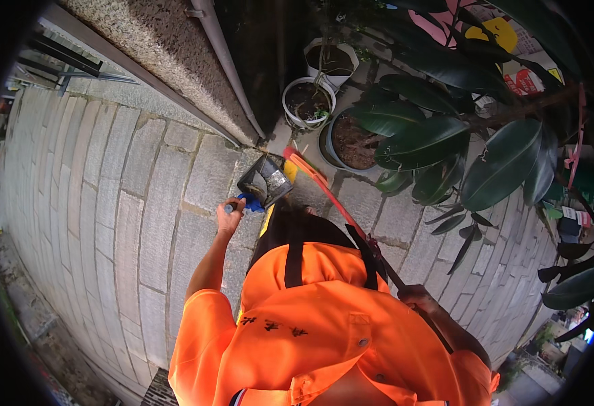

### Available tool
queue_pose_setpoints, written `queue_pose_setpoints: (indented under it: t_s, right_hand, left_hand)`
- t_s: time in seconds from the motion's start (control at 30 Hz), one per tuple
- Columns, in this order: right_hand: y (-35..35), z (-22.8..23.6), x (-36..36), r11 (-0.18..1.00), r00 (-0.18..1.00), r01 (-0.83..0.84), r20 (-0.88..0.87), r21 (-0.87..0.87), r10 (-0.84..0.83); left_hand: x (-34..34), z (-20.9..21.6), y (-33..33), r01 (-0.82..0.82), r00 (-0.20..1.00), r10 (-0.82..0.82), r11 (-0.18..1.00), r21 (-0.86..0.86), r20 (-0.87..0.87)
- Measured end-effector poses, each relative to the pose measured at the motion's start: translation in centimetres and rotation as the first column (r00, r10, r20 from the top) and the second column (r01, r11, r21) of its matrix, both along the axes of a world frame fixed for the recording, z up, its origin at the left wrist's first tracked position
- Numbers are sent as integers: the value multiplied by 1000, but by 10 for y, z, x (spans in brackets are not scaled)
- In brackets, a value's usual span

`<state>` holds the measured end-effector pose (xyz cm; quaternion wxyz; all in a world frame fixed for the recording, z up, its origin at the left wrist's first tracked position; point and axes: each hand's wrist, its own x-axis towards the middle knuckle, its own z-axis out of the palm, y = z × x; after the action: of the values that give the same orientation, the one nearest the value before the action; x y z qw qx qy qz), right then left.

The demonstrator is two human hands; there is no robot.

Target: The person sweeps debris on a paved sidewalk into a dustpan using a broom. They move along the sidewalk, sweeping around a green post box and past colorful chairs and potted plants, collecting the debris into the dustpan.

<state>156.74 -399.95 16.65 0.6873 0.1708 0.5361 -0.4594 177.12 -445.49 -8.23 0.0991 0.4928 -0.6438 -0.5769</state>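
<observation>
My left hand [229, 216] is closed around the dark handle of a dustpan, beside a blue piece [250, 201] at the pan's near edge. The black dustpan [282, 185] rests on the paving near the wall's corner, with greyish litter in it that I cannot make out. At the lower right, my right hand [415, 296] is closed on the long pole of a broom [338, 203]. Its red-orange head end reaches the ground just right of the pan. Part of the pole is hidden against my clothing.
Two white plant pots [308, 101] and a larger round pot [351, 141] stand beyond the broom. Large dark leaves [503, 162] spread over the right side. A stone wall [168, 54] with a grey pipe [226, 64] rises at upper left. Stone paving [127, 210] extends leftward.
</observation>
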Motion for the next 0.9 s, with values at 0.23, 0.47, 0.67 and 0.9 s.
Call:
queue_pose_setpoints:
  t_s: [0.23, 0.47, 0.67, 0.9]
  right_hand:
    - [-40, -65, -41, 984, 984, -168, -42, 55, 171]
    - [-73, -138, -15, 951, 941, -308, -141, 21, 307]
    - [-37, -66, -35, 998, 996, -62, 65, 24, 60]
    - [-81, -117, -27, 972, 972, -234, -16, -6, 234]
  left_hand:
    - [-74, -43, -6, 81, 995, -65, 971, -226, 77]
    - [-137, -76, 1, 73, 975, 3, 939, -335, 221]
    - [-126, -98, -18, 52, 990, -21, 972, -228, 139]
    - [-123, -111, -20, 79, 995, -56, 951, -297, 88]
